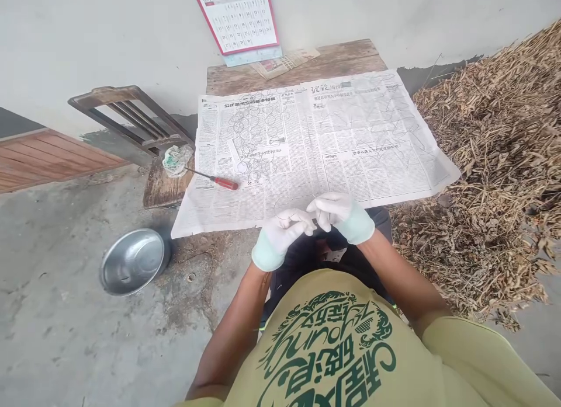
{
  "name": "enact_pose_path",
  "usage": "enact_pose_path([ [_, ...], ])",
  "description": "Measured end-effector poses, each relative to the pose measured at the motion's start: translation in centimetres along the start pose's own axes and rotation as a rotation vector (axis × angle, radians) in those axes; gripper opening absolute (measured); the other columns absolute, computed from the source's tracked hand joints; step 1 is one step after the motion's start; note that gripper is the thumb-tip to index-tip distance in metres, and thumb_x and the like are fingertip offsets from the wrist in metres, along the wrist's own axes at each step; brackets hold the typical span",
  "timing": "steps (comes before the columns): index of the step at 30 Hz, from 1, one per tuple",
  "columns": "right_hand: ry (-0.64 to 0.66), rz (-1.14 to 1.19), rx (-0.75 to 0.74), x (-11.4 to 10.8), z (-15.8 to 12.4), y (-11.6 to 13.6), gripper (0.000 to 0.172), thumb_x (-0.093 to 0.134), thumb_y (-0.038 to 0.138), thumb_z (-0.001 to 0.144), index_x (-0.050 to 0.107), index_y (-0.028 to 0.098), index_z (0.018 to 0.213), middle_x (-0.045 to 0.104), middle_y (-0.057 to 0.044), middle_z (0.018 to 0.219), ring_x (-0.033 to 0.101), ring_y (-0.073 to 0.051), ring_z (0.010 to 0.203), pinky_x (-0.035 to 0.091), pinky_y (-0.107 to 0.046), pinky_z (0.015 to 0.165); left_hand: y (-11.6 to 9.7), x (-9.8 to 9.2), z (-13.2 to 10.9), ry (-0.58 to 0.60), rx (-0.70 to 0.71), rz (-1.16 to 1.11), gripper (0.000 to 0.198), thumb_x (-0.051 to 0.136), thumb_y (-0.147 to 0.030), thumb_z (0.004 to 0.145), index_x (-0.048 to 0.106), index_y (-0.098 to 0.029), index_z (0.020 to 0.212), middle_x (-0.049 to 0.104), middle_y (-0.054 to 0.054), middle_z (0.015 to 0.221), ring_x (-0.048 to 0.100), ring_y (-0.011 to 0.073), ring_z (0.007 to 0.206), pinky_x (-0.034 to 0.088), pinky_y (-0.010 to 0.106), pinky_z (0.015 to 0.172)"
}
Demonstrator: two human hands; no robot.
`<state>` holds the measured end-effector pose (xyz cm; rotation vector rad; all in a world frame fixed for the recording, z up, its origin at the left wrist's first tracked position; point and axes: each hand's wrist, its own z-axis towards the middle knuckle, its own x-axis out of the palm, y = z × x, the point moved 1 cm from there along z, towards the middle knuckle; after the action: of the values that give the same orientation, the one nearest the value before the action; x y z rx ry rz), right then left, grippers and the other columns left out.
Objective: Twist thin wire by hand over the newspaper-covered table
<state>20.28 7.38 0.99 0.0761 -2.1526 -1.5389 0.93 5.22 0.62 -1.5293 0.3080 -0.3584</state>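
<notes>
Both my hands wear white gloves and meet at the near edge of an open newspaper (315, 144) spread over a low wooden table (342, 59). My left hand (283, 235) has its fingers curled and pinched toward my right hand (339, 217), whose fingers are also closed. A thin dark wire or thread seems to run between the fingertips; it is too small to name. Thin wire coils lie on the newspaper's left page (256, 138).
A red-handled screwdriver (217, 180) and a crumpled cloth (176, 160) lie at the table's left edge. A metal bowl (134, 261) sits on the concrete floor. A wooden chair frame (131, 118) leans at the wall, a calendar (239, 18) hangs above, dry straw (495, 162) piles right.
</notes>
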Motion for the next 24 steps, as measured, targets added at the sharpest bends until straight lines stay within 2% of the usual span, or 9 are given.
enact_pose_path([
  [3, -0.048, -0.004, 0.010, 0.5, -0.3, 0.4, 0.025, 0.074, 0.043, 0.087, 0.077, 0.018, 0.087, 0.062, 0.003, 0.049, 0.057, -0.015, 0.049, 0.050, -0.032, 0.058, -0.4, 0.1, 0.1, -0.003, -0.008, -0.004, 0.046, 0.071, -0.063, 0.093, 0.072, -0.019, 0.079, 0.072, 0.007, 0.076, 0.067, 0.0216, 0.075, 0.056, 0.037, 0.077],
  [10, -0.131, -0.016, 0.063, 1.5, -0.8, 1.2, 0.016, 0.070, 0.036, 0.085, 0.077, 0.020, 0.084, 0.063, 0.002, 0.052, 0.058, -0.015, 0.050, 0.049, -0.031, 0.055, -0.2, -0.3, -0.1, 0.020, 0.010, 0.027, 0.050, 0.068, -0.066, 0.094, 0.071, -0.019, 0.078, 0.069, 0.007, 0.076, 0.065, 0.0216, 0.077, 0.055, 0.036, 0.078],
  [15, -0.203, -0.088, 0.042, 2.0, -0.8, 1.5, 0.015, 0.069, 0.034, 0.085, 0.075, 0.021, 0.080, 0.064, 0.001, 0.054, 0.056, -0.014, 0.049, 0.043, -0.029, 0.051, 0.1, -0.2, -0.2, 0.044, 0.018, 0.017, 0.045, 0.069, -0.062, 0.095, 0.071, -0.018, 0.082, 0.070, 0.007, 0.080, 0.065, 0.0203, 0.078, 0.054, 0.035, 0.077],
  [19, -0.217, -0.133, 0.042, 2.0, -0.6, 1.1, 0.017, 0.067, 0.035, 0.086, 0.074, 0.021, 0.078, 0.063, 0.002, 0.053, 0.053, -0.013, 0.047, 0.038, -0.028, 0.048, 0.4, -0.1, -0.1, 0.045, 0.033, 0.009, 0.050, 0.069, -0.065, 0.094, 0.070, -0.018, 0.081, 0.069, 0.007, 0.079, 0.064, 0.0202, 0.077, 0.054, 0.035, 0.077],
  [24, -0.224, -0.096, 0.018, 2.0, -0.4, 0.7, 0.017, 0.067, 0.035, 0.087, 0.073, 0.022, 0.077, 0.062, 0.002, 0.053, 0.052, -0.013, 0.047, 0.040, -0.029, 0.049, 0.4, -0.6, -0.2, 0.090, 0.019, 0.020, 0.048, 0.069, -0.065, 0.094, 0.070, -0.018, 0.085, 0.070, 0.007, 0.083, 0.065, 0.0203, 0.079, 0.055, 0.035, 0.079],
])
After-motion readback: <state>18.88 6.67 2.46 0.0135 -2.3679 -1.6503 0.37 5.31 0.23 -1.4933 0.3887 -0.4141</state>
